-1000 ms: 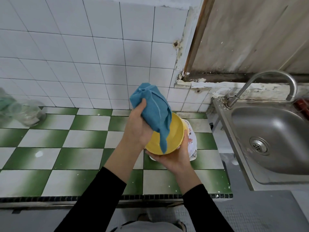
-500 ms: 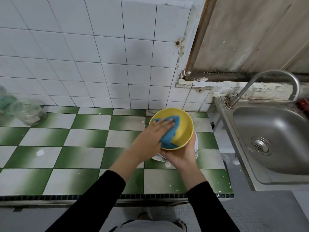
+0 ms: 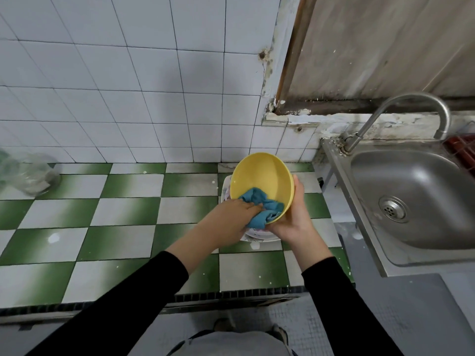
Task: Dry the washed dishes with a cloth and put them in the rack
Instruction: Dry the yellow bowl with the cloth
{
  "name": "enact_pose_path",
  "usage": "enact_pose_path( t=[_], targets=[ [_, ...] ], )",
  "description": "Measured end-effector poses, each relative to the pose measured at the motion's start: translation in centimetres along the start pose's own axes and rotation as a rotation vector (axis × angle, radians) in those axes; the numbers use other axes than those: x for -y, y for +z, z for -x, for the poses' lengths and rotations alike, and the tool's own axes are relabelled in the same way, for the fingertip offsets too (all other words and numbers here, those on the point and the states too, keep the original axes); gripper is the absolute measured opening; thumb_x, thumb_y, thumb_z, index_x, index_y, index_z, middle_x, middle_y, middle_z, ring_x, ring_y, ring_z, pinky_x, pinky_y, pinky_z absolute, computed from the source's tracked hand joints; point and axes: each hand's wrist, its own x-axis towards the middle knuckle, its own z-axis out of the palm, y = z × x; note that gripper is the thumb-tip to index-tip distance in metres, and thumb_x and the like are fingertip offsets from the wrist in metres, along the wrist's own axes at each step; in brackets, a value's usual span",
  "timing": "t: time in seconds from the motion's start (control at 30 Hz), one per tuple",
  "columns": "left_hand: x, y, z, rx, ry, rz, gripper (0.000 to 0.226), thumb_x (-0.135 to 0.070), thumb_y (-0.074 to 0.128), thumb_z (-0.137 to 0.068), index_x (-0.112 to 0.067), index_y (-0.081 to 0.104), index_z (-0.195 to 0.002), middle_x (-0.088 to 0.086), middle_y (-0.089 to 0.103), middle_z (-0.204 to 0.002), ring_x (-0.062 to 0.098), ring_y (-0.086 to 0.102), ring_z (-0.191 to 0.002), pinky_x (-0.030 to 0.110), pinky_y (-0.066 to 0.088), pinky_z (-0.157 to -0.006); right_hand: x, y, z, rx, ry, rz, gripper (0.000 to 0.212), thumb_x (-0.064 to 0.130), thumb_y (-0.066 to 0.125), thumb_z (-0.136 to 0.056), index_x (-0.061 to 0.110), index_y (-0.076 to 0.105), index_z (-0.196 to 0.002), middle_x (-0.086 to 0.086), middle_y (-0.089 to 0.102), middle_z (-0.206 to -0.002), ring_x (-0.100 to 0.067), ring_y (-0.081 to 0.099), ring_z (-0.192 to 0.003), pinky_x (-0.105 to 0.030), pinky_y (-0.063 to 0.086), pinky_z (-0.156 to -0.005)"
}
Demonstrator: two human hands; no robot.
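A yellow bowl [image 3: 264,176] is held tilted toward me above the green-and-white tiled counter [image 3: 123,237]. My right hand [image 3: 293,219] cups it from below and the right side. My left hand [image 3: 231,219] presses a bunched blue cloth [image 3: 259,204] against the bowl's inner lower wall. Under the bowl a white patterned plate [image 3: 254,237] lies on the counter, mostly hidden by my hands and the bowl. No rack can be made out for certain.
A steel sink [image 3: 416,201] with a curved tap [image 3: 401,111] stands to the right. A red object [image 3: 462,147] shows at the far right edge behind the sink. Glass jars [image 3: 30,176] sit at the counter's far left. White wall tiles rise behind.
The cloth went from draped over the bowl's outside to inside it. My left hand has slid the cloth down to the bowl's lower inner wall; the bowl tipped open toward me.
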Motion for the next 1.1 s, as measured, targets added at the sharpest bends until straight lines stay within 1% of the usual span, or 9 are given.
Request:
enact_pose_path(
  t=[0.07, 0.17, 0.33, 0.5, 0.6, 0.7, 0.83, 0.97, 1.1],
  targets=[
    [-0.2, -0.9, -0.5, 0.014, -0.004, 0.072, 0.047, -0.015, 0.054, -0.094, -0.027, 0.048, -0.139, 0.003, 0.063, -0.120, 0.022, 0.059, -0.107, 0.036, 0.049, -0.092, 0.6, -0.1, 0.7, 0.017, -0.046, 0.049, 0.099, 0.080, 0.054, -0.077, 0.004, 0.052, -0.141, -0.027, 0.061, -0.132, -0.044, 0.061, -0.121, -0.058, 0.048, -0.101],
    [-0.5, -2.5, -1.4, 0.074, -0.007, 0.204, 0.040, -0.015, 0.059, -0.093, -0.027, 0.057, -0.131, 0.000, 0.067, -0.112, 0.018, 0.059, -0.099, 0.028, 0.046, -0.083, 1.8, -1.0, 1.9, 0.014, -0.131, 0.077, 0.095, 0.081, 0.043, -0.082, 0.006, 0.052, -0.141, -0.029, 0.061, -0.131, -0.045, 0.062, -0.117, -0.058, 0.050, -0.100],
    [-2.7, -3.6, -3.7, -0.077, -0.077, 0.837, 0.041, -0.003, 0.062, -0.090, -0.020, 0.055, -0.127, -0.006, 0.063, -0.110, 0.006, 0.058, -0.096, 0.005, 0.045, -0.078, 4.6, -3.7, 5.2, -0.042, -0.298, 0.083, 0.092, 0.080, 0.042, -0.083, 0.011, 0.050, -0.143, -0.023, 0.060, -0.136, -0.042, 0.061, -0.122, -0.056, 0.055, -0.092],
    [-7.6, -3.7, -6.9, -0.225, -0.187, 1.317, 0.025, 0.001, 0.061, -0.091, -0.021, 0.061, -0.102, -0.010, 0.068, -0.091, -0.007, 0.065, -0.076, 0.010, 0.049, -0.065, 6.5, -6.7, 10.0, -0.209, -0.532, 0.058, 0.083, 0.072, 0.052, -0.080, 0.017, 0.050, -0.143, -0.016, 0.064, -0.133, -0.033, 0.065, -0.117, -0.058, 0.048, -0.100],
    [-10.8, -3.1, -8.5, -0.096, -0.190, 1.517, 0.023, -0.001, 0.058, -0.094, -0.012, 0.061, -0.114, -0.002, 0.071, -0.099, 0.004, 0.070, -0.087, 0.018, 0.054, -0.071, 7.0, -9.1, 13.4, -0.312, -0.638, 0.042, 0.084, 0.073, 0.063, -0.071, 0.018, 0.054, -0.135, -0.013, 0.072, -0.119, -0.026, 0.072, -0.100, -0.044, 0.062, -0.079],
    [-14.8, -1.8, -10.9, 0.056, -0.244, 1.659, 0.033, -0.011, 0.065, -0.092, -0.011, 0.059, -0.125, 0.009, 0.069, -0.119, 0.020, 0.068, -0.106, 0.035, 0.055, -0.089, 7.5, -11.8, 17.4, -0.326, -0.715, 0.010, 0.071, 0.066, 0.050, -0.084, 0.017, 0.053, -0.135, -0.014, 0.072, -0.117, -0.025, 0.073, -0.095, -0.037, 0.063, -0.067],
    [-22.2, -0.4, -13.9, 0.200, -0.488, 1.943, 0.021, -0.010, 0.058, -0.095, -0.010, 0.062, -0.115, 0.010, 0.074, -0.097, 0.020, 0.074, -0.081, 0.033, 0.060, -0.062, 8.3, -16.2, 23.1, -0.460, -0.812, 0.033, 0.108, 0.073, 0.080, -0.060, 0.021, 0.042, -0.147, -0.015, 0.063, -0.135, -0.032, 0.061, -0.124, -0.052, 0.048, -0.106],
    [-30.3, 1.7, -16.4, 0.407, -0.641, 2.014, 0.033, -0.021, 0.063, -0.093, -0.007, 0.059, -0.123, 0.014, 0.072, -0.104, 0.027, 0.071, -0.087, 0.039, 0.062, -0.062, 9.1, -21.4, 29.5, -0.623, -0.882, 0.077, 0.108, 0.075, 0.084, -0.051, 0.022, 0.050, -0.140, -0.012, 0.067, -0.130, -0.032, 0.062, -0.123, -0.053, 0.045, -0.109],
    [-39.3, 4.2, -18.6, 0.534, -0.574, 1.958, 0.030, -0.025, 0.063, -0.093, -0.007, 0.062, -0.117, 0.014, 0.071, -0.108, 0.026, 0.072, -0.082, 0.035, 0.060, -0.056, 10.1, -26.9, 36.5, -0.828, -0.929, 0.071, 0.103, 0.077, 0.084, -0.048, 0.021, 0.057, -0.130, -0.005, 0.071, -0.122, -0.025, 0.067, -0.115, -0.048, 0.049, -0.106]
  ],
)
